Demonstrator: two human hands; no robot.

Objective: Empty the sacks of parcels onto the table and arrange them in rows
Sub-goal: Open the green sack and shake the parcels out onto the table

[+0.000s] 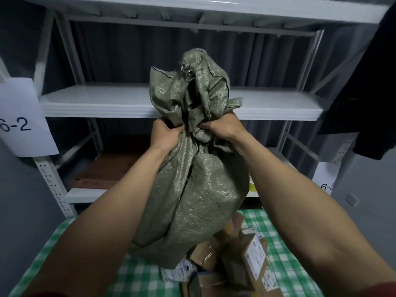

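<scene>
We hold the green woven sack (192, 189) with both hands clenched on its bunched waist. Our left hand (166, 133) and right hand (220, 127) sit side by side, close together, with fingers curled into the fabric. Above the hands the cloth rises in a crumpled bunch. Below them the bulging body hangs down to the heap of parcels (246, 260) on the checked table (53, 243), under and right of our right hand. Under our left hand the tabletop lies open. Just beyond our knuckles runs the white shelf edge (96, 108), and a dark garment (368, 82) hangs well right of our right hand.
</scene>
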